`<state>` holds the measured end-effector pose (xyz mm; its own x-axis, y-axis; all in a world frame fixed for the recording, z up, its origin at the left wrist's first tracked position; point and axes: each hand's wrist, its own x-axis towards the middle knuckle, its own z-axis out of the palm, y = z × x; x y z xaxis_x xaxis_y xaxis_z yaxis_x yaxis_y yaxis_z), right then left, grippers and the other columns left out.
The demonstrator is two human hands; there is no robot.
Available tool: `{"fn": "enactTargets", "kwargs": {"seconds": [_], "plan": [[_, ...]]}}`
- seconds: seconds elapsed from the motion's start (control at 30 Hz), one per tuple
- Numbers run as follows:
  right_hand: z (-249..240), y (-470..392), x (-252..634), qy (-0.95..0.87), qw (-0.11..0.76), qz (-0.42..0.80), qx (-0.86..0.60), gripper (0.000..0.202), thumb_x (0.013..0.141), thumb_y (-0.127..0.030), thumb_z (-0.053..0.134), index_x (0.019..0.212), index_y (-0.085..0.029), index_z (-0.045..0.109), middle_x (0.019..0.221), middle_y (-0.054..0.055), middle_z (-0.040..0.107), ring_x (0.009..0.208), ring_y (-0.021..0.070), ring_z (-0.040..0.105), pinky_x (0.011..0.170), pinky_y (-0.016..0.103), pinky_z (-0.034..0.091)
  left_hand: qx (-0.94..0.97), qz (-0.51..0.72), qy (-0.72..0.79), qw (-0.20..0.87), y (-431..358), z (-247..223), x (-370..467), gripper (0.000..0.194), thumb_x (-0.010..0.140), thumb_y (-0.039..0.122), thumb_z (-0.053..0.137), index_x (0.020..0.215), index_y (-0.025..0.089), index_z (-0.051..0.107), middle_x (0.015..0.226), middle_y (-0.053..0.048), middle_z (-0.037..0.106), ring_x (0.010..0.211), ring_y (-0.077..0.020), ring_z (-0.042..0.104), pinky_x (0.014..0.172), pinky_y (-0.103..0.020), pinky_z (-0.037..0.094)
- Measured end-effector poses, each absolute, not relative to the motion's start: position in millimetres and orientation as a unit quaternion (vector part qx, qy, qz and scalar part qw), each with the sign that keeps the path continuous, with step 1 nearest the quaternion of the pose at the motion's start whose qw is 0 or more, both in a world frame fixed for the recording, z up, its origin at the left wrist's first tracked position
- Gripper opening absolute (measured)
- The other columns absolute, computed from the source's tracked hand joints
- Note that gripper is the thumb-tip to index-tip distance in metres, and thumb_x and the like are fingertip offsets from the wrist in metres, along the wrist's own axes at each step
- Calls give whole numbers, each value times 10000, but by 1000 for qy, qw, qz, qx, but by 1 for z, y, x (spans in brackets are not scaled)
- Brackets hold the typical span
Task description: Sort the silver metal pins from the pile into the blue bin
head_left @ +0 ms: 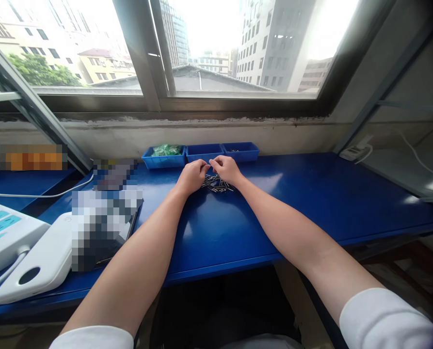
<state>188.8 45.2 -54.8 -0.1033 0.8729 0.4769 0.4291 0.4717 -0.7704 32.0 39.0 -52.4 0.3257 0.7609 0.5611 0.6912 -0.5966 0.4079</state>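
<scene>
A loose pile of thin metal pieces (218,183) lies on the blue tabletop (216,242). Just above its left side is my left hand (193,175), its thumb and fingers pinched together. My right hand (225,169) is over the pile's back edge, also closed in a pinch. The fingertips of both hands nearly meet, and whatever is between them is too small to make out. Behind the hands stand three joined blue bins: the left bin (163,162) holds green plastic bags, the middle bin (204,146) is partly hidden, and the right bin (243,156) has small dark bits inside.
On the left are a white power strip (30,229), a white oblong device (43,261) and blurred items. A white cable (56,195) runs behind them. Metal shelf posts stand at both sides. A window sill (216,116) runs along the back, and another white device (354,150) sits at the far right.
</scene>
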Motion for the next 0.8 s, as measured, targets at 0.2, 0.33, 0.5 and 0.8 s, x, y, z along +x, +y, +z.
{"fn": "enactTargets", "kwargs": {"seconds": [0.2, 0.33, 0.5, 0.8], "plan": [[-54, 49, 190, -667, 533, 353, -383, 227, 688, -390, 626, 728, -167, 611, 639, -1, 621, 618, 133, 572, 614, 275, 461, 802, 379, 460, 38, 43, -55, 31, 258, 888, 309, 399, 884, 169, 616, 876, -77, 665, 825, -211, 599, 767, -311, 446], [-50, 54, 193, -674, 532, 260, -441, 253, 723, -386, 589, 850, -175, 648, 807, 25, 672, 796, 171, 595, 756, 324, 474, 764, 412, 496, 24, 44, -54, 31, 291, 895, 306, 389, 1046, 150, 584, 1058, -106, 634, 977, -225, 578, 875, -332, 438], [-49, 54, 194, -724, 379, 30, -576, 479, 745, -401, 579, 1184, -211, 581, 1234, 63, 579, 1130, 301, 419, 931, 486, 362, 739, 406, 538, 16, 47, -58, 30, 284, 880, 254, 386, 1061, 146, 576, 1102, -123, 610, 1017, -247, 570, 899, -365, 442], [-56, 58, 192, -761, 202, -30, -616, 711, 793, -513, 470, 1414, -202, 319, 1508, 31, 247, 1175, 357, 311, 934, 518, 324, 748, 355, 561, 9, 50, -62, 30, 271, 867, 232, 390, 1055, 170, 573, 1105, -117, 596, 1036, -244, 564, 923, -370, 435]]}}
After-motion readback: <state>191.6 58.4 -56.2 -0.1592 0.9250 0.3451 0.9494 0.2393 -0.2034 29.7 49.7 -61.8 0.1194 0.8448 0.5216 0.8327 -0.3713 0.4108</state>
